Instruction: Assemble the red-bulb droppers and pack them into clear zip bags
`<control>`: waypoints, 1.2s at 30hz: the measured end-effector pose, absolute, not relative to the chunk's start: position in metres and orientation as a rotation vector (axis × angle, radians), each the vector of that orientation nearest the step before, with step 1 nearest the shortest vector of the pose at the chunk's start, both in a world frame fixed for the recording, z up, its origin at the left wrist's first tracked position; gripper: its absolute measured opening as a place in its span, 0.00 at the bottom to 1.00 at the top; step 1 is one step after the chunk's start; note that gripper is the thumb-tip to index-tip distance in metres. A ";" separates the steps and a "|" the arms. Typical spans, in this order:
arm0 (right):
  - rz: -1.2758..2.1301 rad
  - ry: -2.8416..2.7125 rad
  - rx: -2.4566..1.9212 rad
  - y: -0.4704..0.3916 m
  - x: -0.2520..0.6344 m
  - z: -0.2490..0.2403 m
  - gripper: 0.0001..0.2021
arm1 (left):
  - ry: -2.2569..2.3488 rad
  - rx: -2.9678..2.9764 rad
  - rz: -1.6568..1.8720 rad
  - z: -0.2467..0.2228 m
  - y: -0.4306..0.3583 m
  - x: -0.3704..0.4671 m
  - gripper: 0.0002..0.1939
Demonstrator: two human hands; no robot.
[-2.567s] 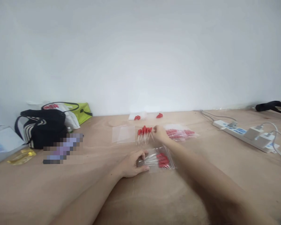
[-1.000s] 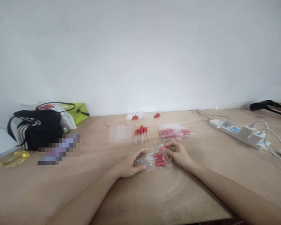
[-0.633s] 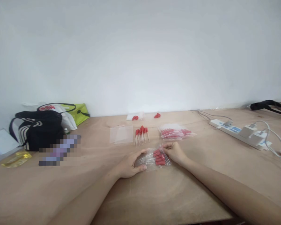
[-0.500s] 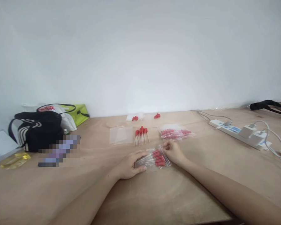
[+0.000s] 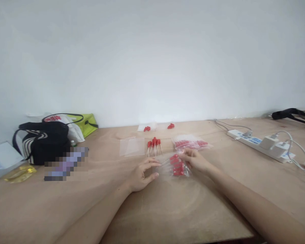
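Observation:
My right hand point(image 5: 194, 160) pinches the upper right corner of a clear plastic bag point(image 5: 165, 173) with several red-tipped sticks inside, their red ends toward the right. At the bag's left edge is my left hand point(image 5: 143, 175), its thumb and fingers apart, holding nothing. Behind the bag, loose red-tipped sticks point(image 5: 154, 144) lie in a bunch. Flat clear bags point(image 5: 132, 146) are to their left, and a pile of filled bags point(image 5: 190, 143) is to their right.
Small red pieces point(image 5: 171, 126) lie near the wall. At the left are a black bag point(image 5: 48, 144), a yellow-green bag point(image 5: 87, 124) and a yellow packet point(image 5: 20, 174). A white power strip point(image 5: 256, 144) with cables is on the right.
My right hand and the filled bag have moved slightly to the right. The bag has slid out from between my left thumb and fingers, which are now apart beside it.

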State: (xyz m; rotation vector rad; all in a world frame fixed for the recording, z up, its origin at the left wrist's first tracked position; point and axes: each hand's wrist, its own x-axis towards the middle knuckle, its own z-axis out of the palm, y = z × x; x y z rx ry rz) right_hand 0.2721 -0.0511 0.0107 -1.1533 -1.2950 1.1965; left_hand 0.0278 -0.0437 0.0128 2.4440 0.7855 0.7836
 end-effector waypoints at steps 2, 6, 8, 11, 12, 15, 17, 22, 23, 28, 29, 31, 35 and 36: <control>1.062 -1.269 -1.197 -0.047 0.285 0.023 0.17 | 0.951 2.470 0.949 0.010 -0.037 0.025 0.12; 0.823 -1.081 -1.230 -0.027 0.301 0.038 0.14 | 1.527 2.463 1.102 0.006 -0.016 0.018 0.10; 0.776 -0.990 -1.238 -0.015 0.296 0.038 0.11 | 1.820 2.419 1.051 0.005 -0.005 0.015 0.10; 0.794 -0.888 -1.267 0.000 0.280 0.029 0.07 | 2.148 2.310 0.930 0.007 0.009 0.012 0.13; 0.806 -0.871 -1.283 0.003 0.274 0.025 0.07 | 2.228 2.273 0.898 0.007 0.013 0.012 0.14; 0.821 -0.854 -1.323 0.006 0.260 0.010 0.10 | 2.398 2.174 0.829 0.008 0.027 0.010 0.17; 0.800 -0.896 -1.360 0.004 0.257 0.003 0.14 | 2.475 2.082 0.788 0.008 0.036 0.009 0.21; 0.663 -1.148 -1.562 -0.004 0.258 -0.005 0.21 | 2.579 1.805 0.719 0.004 0.050 0.004 0.33; 0.579 -1.190 -1.619 -0.006 0.258 -0.004 0.21 | 2.582 1.773 0.725 0.003 0.051 0.002 0.32; 0.041 -1.450 -1.874 -0.018 0.251 0.011 0.16 | 2.562 1.720 0.741 0.002 0.052 -0.001 0.20; -0.015 -1.509 -1.880 -0.019 0.248 0.014 0.13 | 2.564 1.717 0.742 0.003 0.051 -0.001 0.18; -0.068 -1.653 -1.822 -0.020 0.237 0.019 0.09 | 2.582 1.703 0.755 0.004 0.050 0.000 0.19; 0.099 -1.867 -1.657 -0.004 0.206 0.020 0.08 | 2.622 1.656 0.773 0.008 0.046 0.001 0.31; 0.181 -1.844 -1.668 0.002 0.197 0.018 0.07 | 2.617 1.640 0.768 0.009 0.045 0.001 0.32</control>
